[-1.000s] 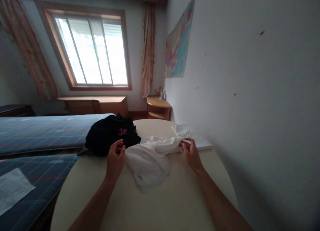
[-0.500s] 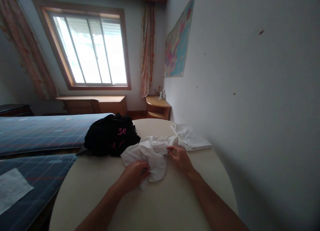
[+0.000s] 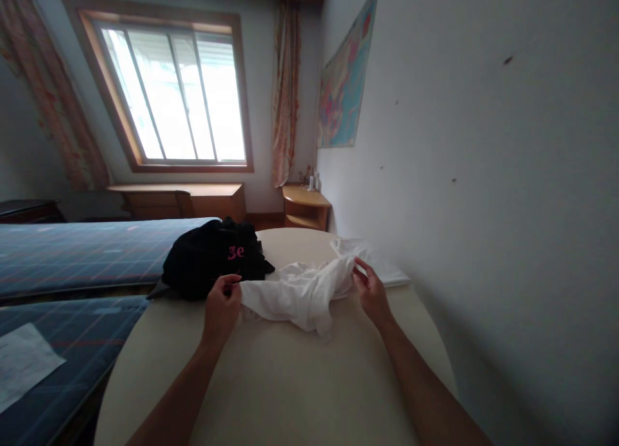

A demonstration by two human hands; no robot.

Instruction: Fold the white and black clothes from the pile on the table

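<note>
A crumpled white cloth garment (image 3: 294, 298) stretches between my two hands above the round table (image 3: 290, 381); its exact kind does not show. My left hand (image 3: 223, 307) is closed, pinching the garment's left end. At the upper right end, the fingers of my right hand (image 3: 371, 291) pinch its edge. The middle sags in folds, with its lower part hanging close to the tabletop. Behind my left hand lies a bunched black cloth item (image 3: 207, 256) with pink lettering. Beyond my right hand rests a folded white cloth (image 3: 387, 271), partly covered by the held garment.
A wall (image 3: 483, 240) runs close along the table's right side. To the left are plaid mattresses (image 3: 97, 256), with a sheet of paper (image 3: 29, 362) on the nearer one. A corner shelf (image 3: 307, 198) and a desk (image 3: 213, 198) stand at the back.
My hands have moved apart, the left one up and leftward, the right one up and rightward. The white garment between them is now spread wider and lifted.
</note>
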